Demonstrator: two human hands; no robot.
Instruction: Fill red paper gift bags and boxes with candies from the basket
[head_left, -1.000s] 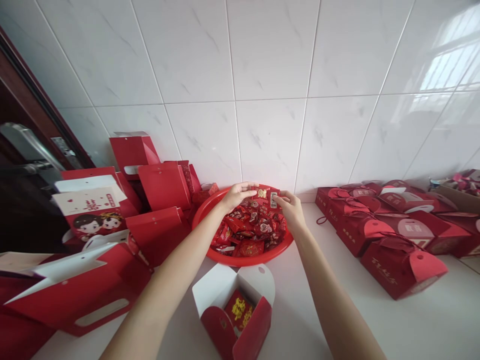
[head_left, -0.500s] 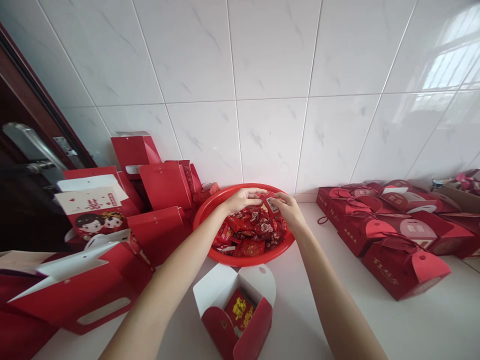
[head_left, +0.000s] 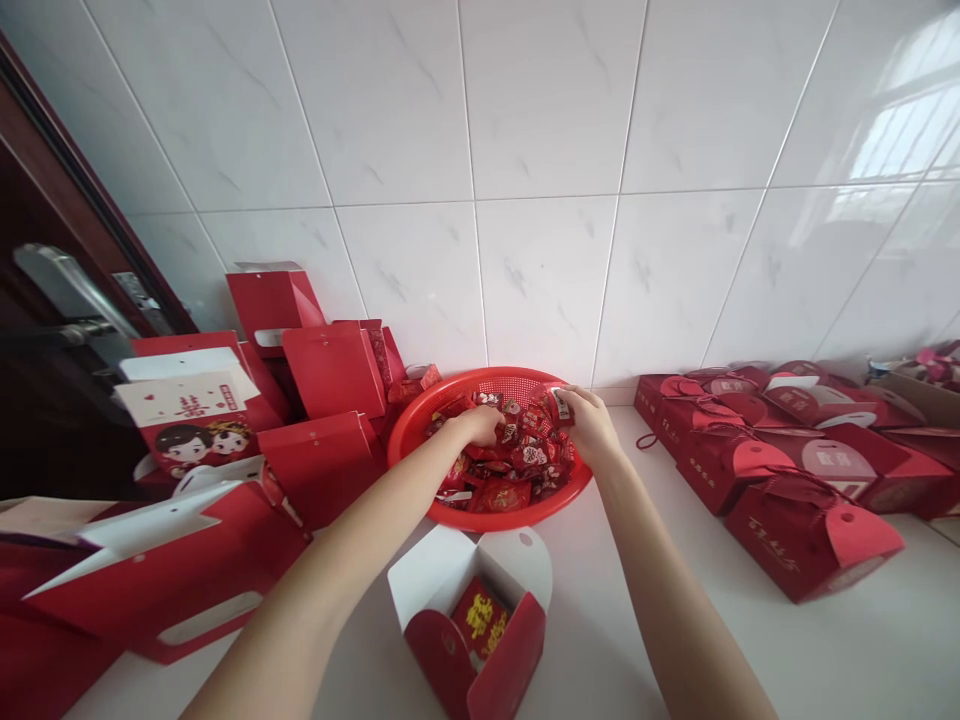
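Observation:
A red plastic basket [head_left: 405, 440] full of red-wrapped candies [head_left: 501, 494] stands against the wall. My left hand [head_left: 481, 427] reaches into it, its fingertips down among the candies and mostly hidden. At the basket's right side, my right hand [head_left: 589, 420] pinches a red packet [head_left: 560, 404] with a white label above the pile. Nearer me, between my forearms, an open red box [head_left: 508, 655] with white inner flaps holds a red packet with gold characters [head_left: 480, 612].
Red cartons [head_left: 334, 370] are piled on the left, one with two cartoon faces [head_left: 202, 443]. Closed red gift boxes [head_left: 787, 530] with cord handles line the right side. Behind is a white tiled wall [head_left: 540, 280]; a door handle [head_left: 75, 290] shows at far left.
My left hand has moved down into the candies. My right hand has shifted slightly right and lower with the packet between its fingers. The open box has stayed in place.

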